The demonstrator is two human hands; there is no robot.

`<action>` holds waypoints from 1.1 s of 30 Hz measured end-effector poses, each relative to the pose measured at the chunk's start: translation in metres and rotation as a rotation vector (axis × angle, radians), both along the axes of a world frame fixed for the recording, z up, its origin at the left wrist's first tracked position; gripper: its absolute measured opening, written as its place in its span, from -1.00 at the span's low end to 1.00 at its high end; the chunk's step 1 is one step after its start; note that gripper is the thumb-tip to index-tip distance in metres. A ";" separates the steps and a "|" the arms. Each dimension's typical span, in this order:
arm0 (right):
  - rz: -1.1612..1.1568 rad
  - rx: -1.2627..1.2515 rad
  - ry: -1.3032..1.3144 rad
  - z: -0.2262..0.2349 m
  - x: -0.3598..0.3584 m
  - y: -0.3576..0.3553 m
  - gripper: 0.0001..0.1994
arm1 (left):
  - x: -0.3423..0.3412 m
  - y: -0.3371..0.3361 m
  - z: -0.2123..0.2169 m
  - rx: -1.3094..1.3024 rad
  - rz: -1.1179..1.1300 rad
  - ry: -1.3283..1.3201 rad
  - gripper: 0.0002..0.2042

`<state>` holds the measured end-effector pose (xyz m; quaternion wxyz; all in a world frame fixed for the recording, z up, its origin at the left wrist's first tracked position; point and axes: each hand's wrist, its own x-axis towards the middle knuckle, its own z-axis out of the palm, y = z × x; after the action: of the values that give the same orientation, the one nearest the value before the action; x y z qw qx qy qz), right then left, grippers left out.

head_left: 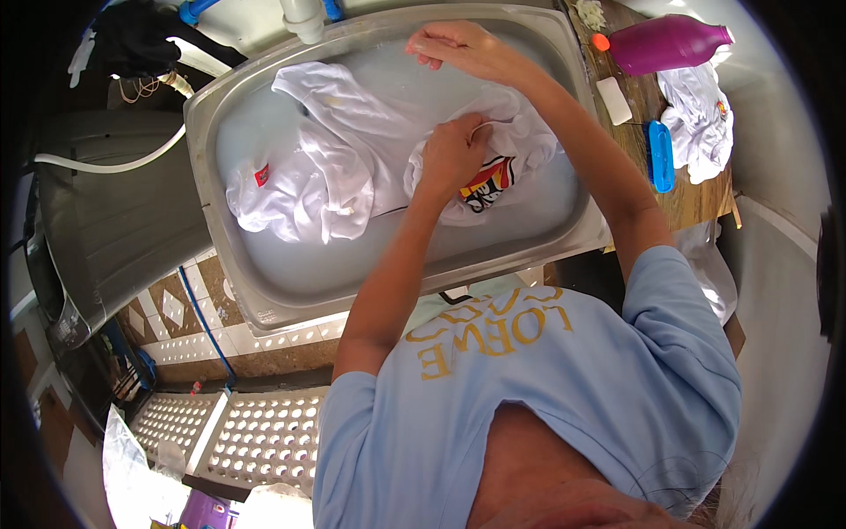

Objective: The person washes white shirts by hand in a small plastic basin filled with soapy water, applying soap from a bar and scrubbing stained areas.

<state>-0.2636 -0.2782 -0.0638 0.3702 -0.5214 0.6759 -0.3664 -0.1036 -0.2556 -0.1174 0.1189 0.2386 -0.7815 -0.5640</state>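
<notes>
My left hand is closed on a bunched white shirt with a red, yellow and black print, at the right part of a wide grey basin. Cloudy water lies in the basin, and the shirt is partly in it. Over the basin's far side, my right hand is raised above the water, its fingers curled together and nothing visible in them. To the left of my left hand, a second white garment with a small red tag lies crumpled in the water.
On the wooden counter at right are a purple bottle, an orange cap, a white soap bar, a blue brush and a crumpled white shirt. A white pipe hangs over the far rim. A pale hose lies left.
</notes>
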 end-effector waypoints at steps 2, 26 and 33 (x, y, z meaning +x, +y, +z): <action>-0.097 0.094 -0.070 -0.008 -0.024 0.060 -0.67 | -0.006 -0.014 -0.009 0.305 -0.077 0.114 -0.76; -0.874 0.147 1.301 -0.041 -0.094 0.222 -0.61 | -0.044 -0.075 0.028 0.668 -0.517 0.017 -0.48; -0.900 0.013 0.998 -0.033 -0.121 0.234 -0.53 | -0.040 -0.090 0.027 0.562 -0.495 -0.072 -0.56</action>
<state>-0.3843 -0.0445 -0.0966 -0.1721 -0.2935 0.9197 -0.1959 -0.1436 -0.3453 -0.0902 -0.1187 0.0853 -0.6340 -0.7594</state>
